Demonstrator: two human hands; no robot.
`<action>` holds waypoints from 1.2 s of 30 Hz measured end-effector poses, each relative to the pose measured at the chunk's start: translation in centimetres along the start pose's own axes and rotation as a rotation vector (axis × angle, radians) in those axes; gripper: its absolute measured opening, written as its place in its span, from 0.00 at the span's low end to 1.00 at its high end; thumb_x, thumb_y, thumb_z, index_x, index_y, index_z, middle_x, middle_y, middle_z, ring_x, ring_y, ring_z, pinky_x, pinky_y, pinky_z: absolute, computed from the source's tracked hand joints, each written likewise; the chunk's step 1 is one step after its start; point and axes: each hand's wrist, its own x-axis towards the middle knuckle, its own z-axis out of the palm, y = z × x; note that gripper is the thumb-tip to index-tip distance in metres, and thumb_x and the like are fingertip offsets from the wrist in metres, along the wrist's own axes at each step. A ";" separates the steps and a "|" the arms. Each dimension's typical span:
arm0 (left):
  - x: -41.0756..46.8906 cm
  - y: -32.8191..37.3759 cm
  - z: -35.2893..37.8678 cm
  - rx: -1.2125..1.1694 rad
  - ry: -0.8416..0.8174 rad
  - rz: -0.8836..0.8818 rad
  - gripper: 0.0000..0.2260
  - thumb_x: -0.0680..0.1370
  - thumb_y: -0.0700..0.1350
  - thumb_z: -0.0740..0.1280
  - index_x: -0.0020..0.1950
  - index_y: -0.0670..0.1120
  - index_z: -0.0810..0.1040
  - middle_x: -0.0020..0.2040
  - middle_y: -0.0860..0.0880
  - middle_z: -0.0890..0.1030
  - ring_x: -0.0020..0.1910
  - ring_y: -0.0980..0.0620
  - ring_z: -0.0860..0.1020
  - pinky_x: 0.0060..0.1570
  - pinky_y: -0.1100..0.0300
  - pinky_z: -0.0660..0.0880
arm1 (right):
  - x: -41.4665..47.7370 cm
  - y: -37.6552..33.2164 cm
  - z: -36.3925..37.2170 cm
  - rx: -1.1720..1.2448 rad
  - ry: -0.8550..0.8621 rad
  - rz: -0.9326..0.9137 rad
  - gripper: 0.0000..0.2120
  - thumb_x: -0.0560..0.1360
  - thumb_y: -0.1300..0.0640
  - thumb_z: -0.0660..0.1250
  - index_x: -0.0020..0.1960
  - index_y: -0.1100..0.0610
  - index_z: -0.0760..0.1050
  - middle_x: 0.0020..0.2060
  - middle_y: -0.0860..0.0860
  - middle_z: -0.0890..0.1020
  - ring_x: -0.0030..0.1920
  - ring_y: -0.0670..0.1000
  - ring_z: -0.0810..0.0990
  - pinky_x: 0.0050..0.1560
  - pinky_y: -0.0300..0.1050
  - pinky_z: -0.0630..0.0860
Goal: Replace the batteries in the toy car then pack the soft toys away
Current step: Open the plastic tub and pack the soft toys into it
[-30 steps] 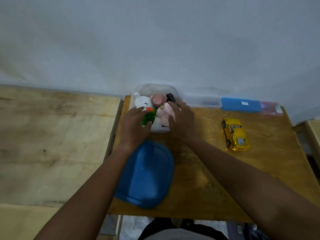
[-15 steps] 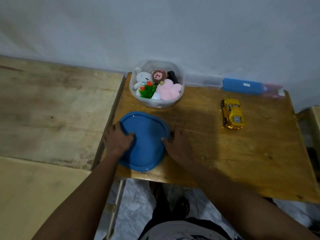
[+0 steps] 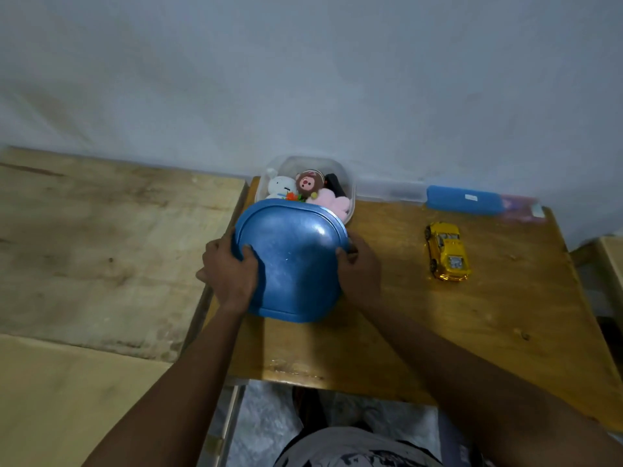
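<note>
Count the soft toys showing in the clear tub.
3 clearly: a white bunny at the left, a brown-faced toy in the middle, a pink flower plush at the right. The blue lid hides the near side of the tub, so more may be hidden.

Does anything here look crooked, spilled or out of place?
Nothing is spilled or broken. The only thing askew is the blue plastic lid, held by the left hand and right hand, tilted over the near edge of the clear plastic tub of soft toys, not yet closed. The yellow toy car stands upright.
</note>
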 end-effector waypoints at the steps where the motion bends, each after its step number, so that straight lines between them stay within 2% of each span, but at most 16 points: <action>1: 0.7 0.8 0.1 -0.019 0.004 0.021 0.21 0.78 0.46 0.65 0.72 0.49 0.74 0.60 0.43 0.77 0.61 0.41 0.74 0.63 0.41 0.63 | 0.9 -0.7 -0.2 -0.019 0.021 -0.026 0.12 0.77 0.63 0.64 0.58 0.53 0.78 0.39 0.45 0.77 0.40 0.48 0.75 0.41 0.41 0.70; 4: 3.2 2.6 0.8 -0.065 -0.022 0.064 0.22 0.78 0.42 0.63 0.73 0.50 0.73 0.61 0.44 0.76 0.62 0.42 0.73 0.63 0.42 0.63 | 4.0 -1.8 -0.4 -0.079 -0.015 0.028 0.23 0.73 0.63 0.59 0.65 0.51 0.75 0.42 0.50 0.73 0.49 0.54 0.73 0.49 0.48 0.74; 6: 5.1 3.5 1.6 -0.078 -0.043 0.089 0.23 0.78 0.41 0.61 0.73 0.51 0.74 0.60 0.44 0.77 0.61 0.42 0.74 0.63 0.43 0.62 | 6.2 -2.0 -0.4 -0.045 -0.028 0.033 0.26 0.70 0.58 0.56 0.66 0.47 0.75 0.43 0.55 0.75 0.48 0.57 0.76 0.47 0.51 0.78; 8: 6.9 4.0 2.4 -0.072 -0.067 0.117 0.22 0.77 0.40 0.59 0.70 0.51 0.76 0.58 0.45 0.77 0.58 0.42 0.75 0.62 0.43 0.63 | 8.0 -2.0 -0.3 -0.028 -0.008 0.003 0.25 0.71 0.60 0.57 0.66 0.52 0.76 0.36 0.55 0.77 0.38 0.54 0.76 0.37 0.48 0.74; 10: 8.7 4.4 3.3 -0.064 -0.097 0.150 0.20 0.75 0.40 0.58 0.65 0.49 0.78 0.56 0.45 0.79 0.56 0.42 0.76 0.59 0.43 0.64 | 9.5 -2.2 -0.3 -0.044 0.039 0.065 0.23 0.75 0.65 0.61 0.70 0.57 0.72 0.33 0.54 0.76 0.34 0.50 0.73 0.35 0.44 0.71; 12: 9.9 5.0 3.9 -0.062 -0.121 0.170 0.18 0.76 0.40 0.58 0.62 0.47 0.79 0.55 0.45 0.80 0.55 0.41 0.76 0.57 0.43 0.65 | 10.5 -2.2 -0.2 -0.044 0.120 0.141 0.23 0.77 0.63 0.65 0.72 0.60 0.70 0.39 0.56 0.79 0.40 0.51 0.76 0.44 0.44 0.75; 14: 10.7 5.7 4.5 -0.061 -0.133 0.173 0.16 0.78 0.39 0.60 0.63 0.46 0.79 0.57 0.44 0.80 0.57 0.41 0.75 0.57 0.44 0.64 | 11.5 -2.3 0.1 -0.026 0.185 0.193 0.20 0.77 0.62 0.65 0.68 0.60 0.75 0.42 0.57 0.82 0.44 0.53 0.79 0.51 0.48 0.78; 17: 12.1 6.3 5.3 -0.065 -0.159 0.153 0.15 0.80 0.38 0.59 0.64 0.43 0.79 0.58 0.43 0.80 0.58 0.40 0.75 0.60 0.44 0.64 | 12.9 -2.8 0.9 -0.008 0.227 0.249 0.13 0.76 0.63 0.65 0.59 0.61 0.81 0.44 0.59 0.84 0.48 0.59 0.80 0.54 0.54 0.78; 19: 12.7 6.4 5.8 -0.069 -0.179 0.151 0.15 0.80 0.38 0.59 0.64 0.43 0.79 0.57 0.43 0.81 0.57 0.40 0.76 0.61 0.43 0.64 | 13.8 -2.7 1.4 -0.040 0.241 0.250 0.11 0.76 0.64 0.65 0.56 0.62 0.82 0.44 0.59 0.84 0.48 0.59 0.80 0.54 0.57 0.78; 21: 13.2 6.5 6.2 -0.062 -0.185 0.154 0.15 0.79 0.38 0.58 0.61 0.43 0.79 0.55 0.43 0.81 0.56 0.40 0.76 0.60 0.41 0.65 | 14.7 -2.4 1.8 -0.070 0.246 0.242 0.10 0.76 0.64 0.65 0.55 0.62 0.82 0.44 0.58 0.84 0.48 0.58 0.81 0.54 0.58 0.79; 24: 13.6 6.5 6.5 -0.050 -0.180 0.137 0.15 0.79 0.39 0.58 0.61 0.42 0.79 0.56 0.43 0.81 0.57 0.39 0.75 0.60 0.40 0.67 | 15.7 -2.0 2.4 -0.072 0.236 0.264 0.12 0.78 0.61 0.66 0.60 0.59 0.81 0.50 0.54 0.84 0.51 0.54 0.81 0.56 0.52 0.79; 27: 13.9 6.3 6.9 -0.105 -0.190 0.148 0.14 0.80 0.39 0.59 0.61 0.40 0.79 0.57 0.42 0.81 0.56 0.41 0.77 0.58 0.47 0.71 | 16.6 -1.3 3.1 -0.073 0.240 0.274 0.14 0.79 0.58 0.67 0.63 0.56 0.80 0.55 0.52 0.83 0.54 0.52 0.81 0.58 0.48 0.78; 30: 14.0 6.7 6.8 -0.139 -0.203 0.158 0.13 0.81 0.38 0.60 0.63 0.37 0.79 0.58 0.40 0.81 0.56 0.42 0.77 0.51 0.57 0.68 | 17.3 -0.8 3.4 -0.087 0.252 0.270 0.13 0.79 0.58 0.66 0.63 0.55 0.79 0.56 0.51 0.83 0.54 0.51 0.81 0.57 0.46 0.78; 33: 14.1 6.9 6.7 -0.156 -0.202 0.167 0.14 0.82 0.37 0.60 0.65 0.38 0.78 0.60 0.41 0.81 0.58 0.43 0.77 0.51 0.61 0.66 | 17.6 -0.5 3.5 -0.086 0.262 0.270 0.13 0.79 0.58 0.66 0.63 0.55 0.79 0.56 0.51 0.83 0.55 0.51 0.80 0.54 0.42 0.75; 36: 14.4 6.8 6.9 -0.182 -0.220 0.147 0.14 0.82 0.38 0.60 0.66 0.39 0.78 0.61 0.41 0.80 0.60 0.43 0.76 0.52 0.62 0.66 | 18.0 -0.3 3.6 -0.064 0.257 0.283 0.14 0.79 0.57 0.66 0.64 0.54 0.79 0.55 0.50 0.83 0.55 0.50 0.79 0.58 0.45 0.77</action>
